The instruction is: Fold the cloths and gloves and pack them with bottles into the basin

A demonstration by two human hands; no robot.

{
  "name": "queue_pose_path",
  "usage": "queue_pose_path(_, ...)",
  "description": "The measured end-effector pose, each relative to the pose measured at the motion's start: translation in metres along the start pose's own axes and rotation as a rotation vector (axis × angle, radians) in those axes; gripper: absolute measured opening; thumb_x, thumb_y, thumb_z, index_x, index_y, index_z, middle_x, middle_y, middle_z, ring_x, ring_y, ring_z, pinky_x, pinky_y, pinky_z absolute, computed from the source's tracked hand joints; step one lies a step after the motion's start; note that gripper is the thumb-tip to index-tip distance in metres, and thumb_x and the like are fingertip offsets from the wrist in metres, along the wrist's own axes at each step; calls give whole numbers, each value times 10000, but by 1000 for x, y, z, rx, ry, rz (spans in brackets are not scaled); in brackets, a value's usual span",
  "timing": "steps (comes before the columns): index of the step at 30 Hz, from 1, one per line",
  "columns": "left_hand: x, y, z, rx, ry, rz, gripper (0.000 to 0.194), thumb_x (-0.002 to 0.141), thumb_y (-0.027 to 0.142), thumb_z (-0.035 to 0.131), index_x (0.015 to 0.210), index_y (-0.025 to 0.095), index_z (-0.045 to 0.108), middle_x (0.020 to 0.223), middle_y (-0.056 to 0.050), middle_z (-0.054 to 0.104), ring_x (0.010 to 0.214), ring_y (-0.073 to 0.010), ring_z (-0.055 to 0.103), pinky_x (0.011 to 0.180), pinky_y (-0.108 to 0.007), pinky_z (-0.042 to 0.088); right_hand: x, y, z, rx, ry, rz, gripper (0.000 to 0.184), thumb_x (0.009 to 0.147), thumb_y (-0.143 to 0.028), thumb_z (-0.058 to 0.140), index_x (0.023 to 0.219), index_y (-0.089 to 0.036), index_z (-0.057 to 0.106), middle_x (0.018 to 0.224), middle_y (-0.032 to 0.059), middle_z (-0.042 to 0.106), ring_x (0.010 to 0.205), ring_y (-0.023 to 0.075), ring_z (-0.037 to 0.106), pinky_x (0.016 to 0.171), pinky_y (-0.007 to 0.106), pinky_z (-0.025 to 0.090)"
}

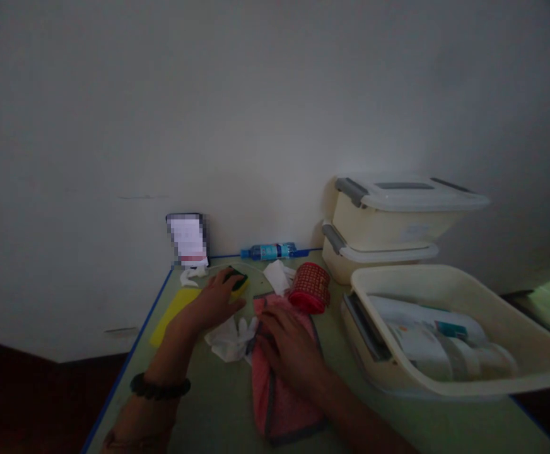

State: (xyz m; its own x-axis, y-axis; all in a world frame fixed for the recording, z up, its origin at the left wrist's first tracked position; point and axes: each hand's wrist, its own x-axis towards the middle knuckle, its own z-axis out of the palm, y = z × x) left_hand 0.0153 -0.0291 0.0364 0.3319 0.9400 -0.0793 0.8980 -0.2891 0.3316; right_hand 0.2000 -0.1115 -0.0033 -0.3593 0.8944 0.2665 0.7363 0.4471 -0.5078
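My left hand [214, 301], with a dark bead bracelet at the wrist, reaches over a yellow sponge [241, 287] with a dark green scouring side. Its fingertips rest on the sponge, and the thumb sticks out to the right, apart from it. On a pink cloth [287, 403] with grey edging lies my right hand [291, 343], its fingers stretched out flat. The cloth is folded and lies lengthwise toward me. Between the hands, a crumpled white glove [230, 340] touches the cloth's left side. A flat yellow cloth or sheet [173, 315] lies partly behind my left forearm.
A red patterned roll [310, 287] and white tissue [279, 276] sit beyond the cloth. A water bottle [270, 251] lies along the wall, with a phone [188, 239] leaning at left. Right, an open bin [364, 372] holds packages; two lidded boxes [393, 221] are stacked behind.
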Motion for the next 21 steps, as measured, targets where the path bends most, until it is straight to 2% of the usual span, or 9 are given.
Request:
queue_pose_path(6,3,-6,8,11,-7,23,586,781,278,562,1333,106,464,1445,-218,378,1346,-350,329,1080,-488,299,2,2,-4,-9,20,55,383,903,-233,443,1260,-124,529,1317,134,533,1234,237,467,1034,422,396)
queue_pose_path(9,4,-7,6,12,7,55,540,789,292,549,1301,125,502,1394,-199,457,1301,-335,400,1059,-471,331,3,6,-4,-20,30,102,435,899,-244,438,1309,-107,485,1368,161,486,1265,274,436,1024,474,393)
queue_pose_path(12,8,-11,2,12,63,72,473,820,328,505,1263,163,528,1338,-149,519,1228,-288,481,1042,-432,356,4,9,-4,-24,28,125,447,894,-249,434,1308,-87,483,1368,173,481,1252,286,445,1005,475,411)
queue_pose_path(14,10,-18,-1,26,129,45,462,836,349,475,1257,163,519,1361,-146,486,1239,-287,459,1047,-439,341,5,9,-4,-23,24,127,452,890,-253,435,1303,-75,484,1361,174,485,1240,287,455,998,469,418)
queue_pose_path(17,12,-37,-3,56,224,-58,497,845,362,445,1262,97,492,1412,-216,387,1292,-346,377,1050,-500,312,6,9,-4,-22,23,126,450,894,-252,424,1307,-81,480,1359,167,485,1235,283,458,1000,467,415)
queue_pose_path(21,11,-63,0,75,268,-169,499,806,313,464,1240,67,487,1352,-250,444,1269,-377,408,1017,-533,347,5,8,-4,-21,23,118,435,897,-278,432,1293,-108,494,1354,158,489,1234,275,462,998,461,415)
